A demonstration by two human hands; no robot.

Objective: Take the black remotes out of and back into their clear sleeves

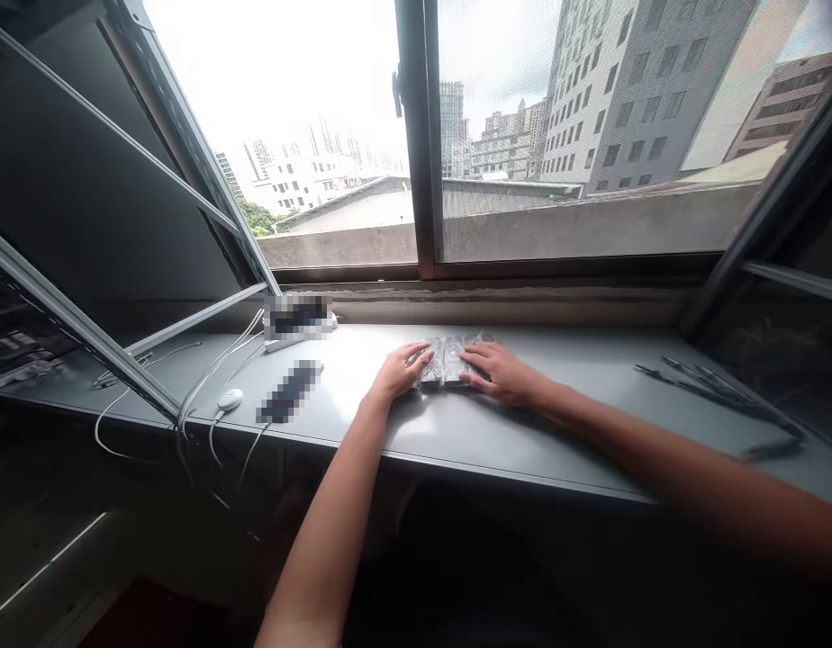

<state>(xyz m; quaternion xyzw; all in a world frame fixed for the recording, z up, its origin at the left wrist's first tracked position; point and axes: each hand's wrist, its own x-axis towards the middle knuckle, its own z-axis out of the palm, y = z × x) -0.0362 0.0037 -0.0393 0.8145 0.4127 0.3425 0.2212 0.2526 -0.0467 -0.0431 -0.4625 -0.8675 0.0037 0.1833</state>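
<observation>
Two small dark packets in clear wrapping (445, 362) lie side by side on the grey window-side desk (456, 432). My left hand (397, 371) rests at their left edge, its fingers curled onto the left packet. My right hand (501, 371) lies over the right packet with its fingers stretched flat on it. Both forearms reach in from the bottom of the head view.
White cables (206, 382) and a small white puck (230, 399) lie at the desk's left, beside two blurred-out items. A bundle of dark thin rods (719, 391) sits at the right. Slanted metal shelf frames (85, 324) flank both sides. The window (416, 135) stands behind.
</observation>
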